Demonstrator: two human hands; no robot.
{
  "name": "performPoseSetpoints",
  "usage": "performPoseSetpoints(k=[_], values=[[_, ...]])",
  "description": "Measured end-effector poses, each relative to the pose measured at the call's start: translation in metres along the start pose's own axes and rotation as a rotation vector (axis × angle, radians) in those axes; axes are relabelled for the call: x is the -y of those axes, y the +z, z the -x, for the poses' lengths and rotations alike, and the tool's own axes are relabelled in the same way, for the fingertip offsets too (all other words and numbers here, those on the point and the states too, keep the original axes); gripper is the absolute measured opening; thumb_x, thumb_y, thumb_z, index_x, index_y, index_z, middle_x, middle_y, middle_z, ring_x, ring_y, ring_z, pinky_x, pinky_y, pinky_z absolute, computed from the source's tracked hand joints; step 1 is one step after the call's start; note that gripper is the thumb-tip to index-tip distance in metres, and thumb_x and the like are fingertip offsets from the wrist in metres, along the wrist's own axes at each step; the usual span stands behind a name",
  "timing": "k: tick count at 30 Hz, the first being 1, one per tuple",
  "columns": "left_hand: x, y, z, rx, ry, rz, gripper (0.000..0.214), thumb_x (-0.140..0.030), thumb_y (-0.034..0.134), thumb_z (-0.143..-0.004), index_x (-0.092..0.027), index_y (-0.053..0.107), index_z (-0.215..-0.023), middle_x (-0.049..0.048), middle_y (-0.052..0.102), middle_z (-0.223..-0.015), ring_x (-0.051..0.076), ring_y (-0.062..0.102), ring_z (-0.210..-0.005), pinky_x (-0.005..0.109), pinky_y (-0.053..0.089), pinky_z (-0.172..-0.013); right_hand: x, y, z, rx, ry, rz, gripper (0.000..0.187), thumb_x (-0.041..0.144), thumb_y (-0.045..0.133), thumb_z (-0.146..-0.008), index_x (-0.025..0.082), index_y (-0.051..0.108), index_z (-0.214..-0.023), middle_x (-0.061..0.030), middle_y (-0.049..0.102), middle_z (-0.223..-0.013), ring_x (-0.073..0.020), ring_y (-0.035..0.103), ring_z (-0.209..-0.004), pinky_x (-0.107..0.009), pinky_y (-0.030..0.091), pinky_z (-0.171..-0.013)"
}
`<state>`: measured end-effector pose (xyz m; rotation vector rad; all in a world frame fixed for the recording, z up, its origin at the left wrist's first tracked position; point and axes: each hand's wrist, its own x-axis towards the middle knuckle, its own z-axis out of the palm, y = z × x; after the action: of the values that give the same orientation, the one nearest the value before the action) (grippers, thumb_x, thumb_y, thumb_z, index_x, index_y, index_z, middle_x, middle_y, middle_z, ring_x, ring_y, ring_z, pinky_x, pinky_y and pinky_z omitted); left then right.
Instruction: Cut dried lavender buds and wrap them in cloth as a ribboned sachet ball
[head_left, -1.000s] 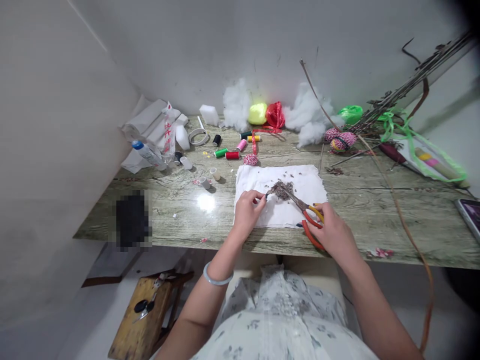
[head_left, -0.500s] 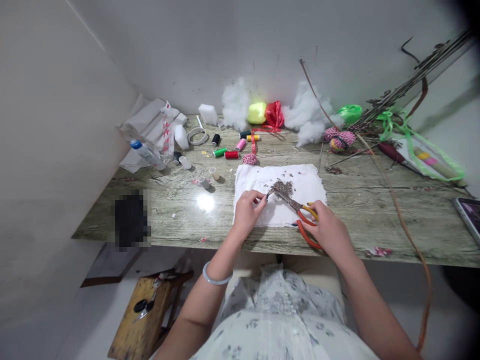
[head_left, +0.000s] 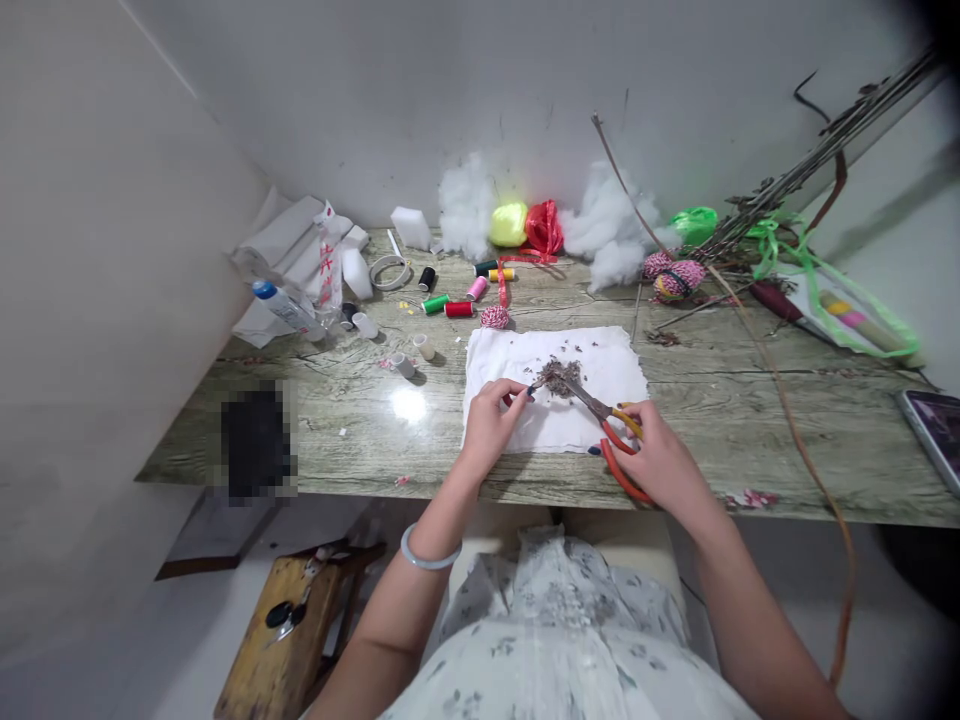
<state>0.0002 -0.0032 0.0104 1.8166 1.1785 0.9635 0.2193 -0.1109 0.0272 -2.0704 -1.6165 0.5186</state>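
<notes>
On a white cloth (head_left: 551, 430) lies a small heap of brown-grey dried plant bits (head_left: 559, 376), with crumbs scattered around it. My left hand (head_left: 491, 425) is at the heap's left, thumb and forefinger pinched on what looks like a small dried plant piece, mostly hidden by the fingers. My right hand (head_left: 667, 460) grips scissors (head_left: 600, 408) by their red and yellow handles, which are spread apart. The blade tips reach into the heap, close to my left fingertips. How far apart the blades are is hard to make out.
Thread spools (head_left: 459, 309), a tape roll (head_left: 390, 271), stuffing (head_left: 465, 210) and a striped string ball (head_left: 493, 317) lie behind the cloth. Dried branches (head_left: 810, 160) lean at right; a long brown strip (head_left: 806, 455) hangs over the front edge. A phone (head_left: 930, 430) lies far right.
The scissors and my right hand have shifted slightly right relative to the cloth. My left hand keeps its pinch in nearly the same place. The whole view has shifted slightly.
</notes>
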Motion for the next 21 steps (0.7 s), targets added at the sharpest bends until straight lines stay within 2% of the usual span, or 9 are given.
performPoseSetpoints(k=[5,14,21], values=[[0.0026,0.0005,-0.0002,0.002,0.023,-0.013,0.016,-0.030,0.057,-0.087,-0.020,0.067,-0.080,0.0008,0.067,-0.079,0.013,0.052,-0.069,0.025,0.040,-0.066,0.0045,0.0008,-0.0020,0.020,0.008,-0.011,0.035,0.048,0.057,-0.078,0.024,0.044,-0.100,-0.0070,0.064,-0.096,-0.0229,0.062,-0.081,-0.030,0.043,-0.066],[0.0035,0.0003,-0.0005,-0.003,0.031,-0.035,0.015,-0.028,0.056,-0.088,-0.020,0.067,-0.080,0.0009,0.067,-0.080,0.014,0.053,-0.070,0.026,0.041,-0.069,0.0020,-0.0055,-0.0039,0.099,0.041,0.052,0.027,0.044,0.058,-0.077,0.026,0.041,-0.088,0.0006,0.060,-0.071,-0.0200,0.057,-0.062,-0.026,0.036,-0.056],[0.0039,0.0010,-0.0003,0.003,0.037,-0.042,0.015,-0.028,0.056,-0.088,-0.021,0.066,-0.081,0.0005,0.068,-0.081,0.014,0.053,-0.072,0.026,0.042,-0.069,0.0004,-0.0021,0.0018,0.086,0.053,0.014,0.030,0.046,0.055,-0.079,0.025,0.042,-0.095,-0.0046,0.064,-0.086,-0.0220,0.062,-0.074,-0.028,0.041,-0.061]])
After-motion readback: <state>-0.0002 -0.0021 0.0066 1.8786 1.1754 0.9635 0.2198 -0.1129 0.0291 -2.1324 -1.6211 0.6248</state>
